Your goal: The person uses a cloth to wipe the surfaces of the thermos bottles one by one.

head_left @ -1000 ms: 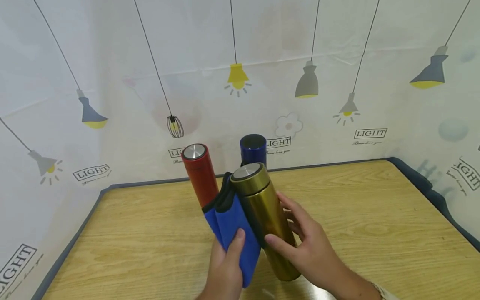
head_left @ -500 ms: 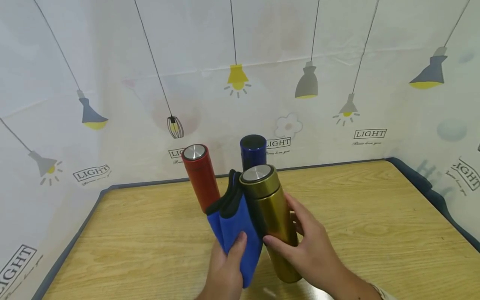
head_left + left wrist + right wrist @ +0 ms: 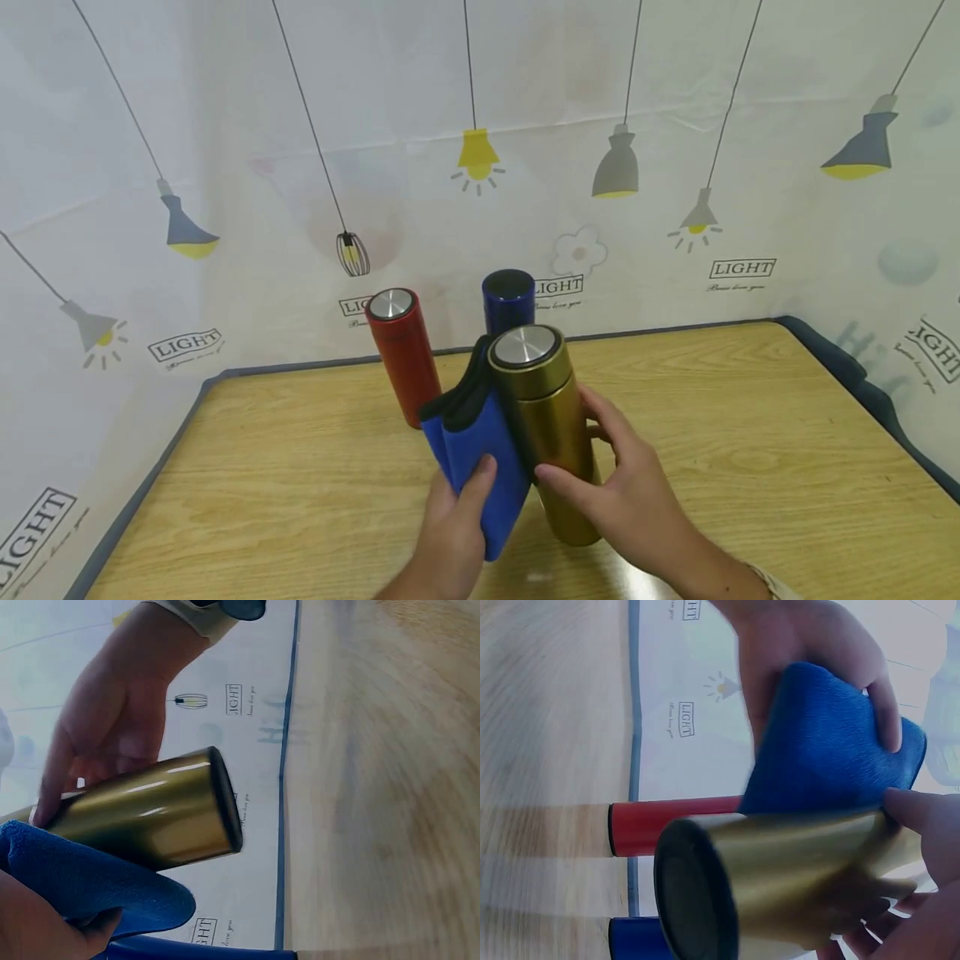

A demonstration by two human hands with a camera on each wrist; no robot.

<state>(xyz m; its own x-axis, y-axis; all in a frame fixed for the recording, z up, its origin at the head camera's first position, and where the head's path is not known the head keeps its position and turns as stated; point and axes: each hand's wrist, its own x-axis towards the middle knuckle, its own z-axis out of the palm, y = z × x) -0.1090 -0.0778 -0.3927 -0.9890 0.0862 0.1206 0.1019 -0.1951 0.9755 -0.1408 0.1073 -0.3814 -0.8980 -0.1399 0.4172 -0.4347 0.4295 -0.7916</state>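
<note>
Near the middle of the head view, my left hand (image 3: 453, 533) grips a folded blue cloth (image 3: 480, 450) with black edging, thumb across its front. A gold thermos flask (image 3: 547, 417) with a silver-topped lid leans slightly, held by my right hand (image 3: 637, 500) with the thumb in front and fingers behind. The cloth lies against the flask's left side. In the left wrist view the dark base of the gold flask (image 3: 165, 814) shows raised off the table, beside the blue cloth (image 3: 90, 877). The right wrist view shows the cloth (image 3: 829, 742) spread along the flask (image 3: 780, 877).
Behind the cloth stand a red thermos flask (image 3: 405, 358) and, farther right, a dark blue flask (image 3: 510, 302), partly hidden by the gold one. The wood-grain table (image 3: 750, 433) ends at a white lamp-printed backdrop (image 3: 420, 200) behind and at both sides.
The gold flask has shifted a little right and stands more upright. The cloth has moved slightly right along with it, showing more of the red flask. Both grips stay the same.
</note>
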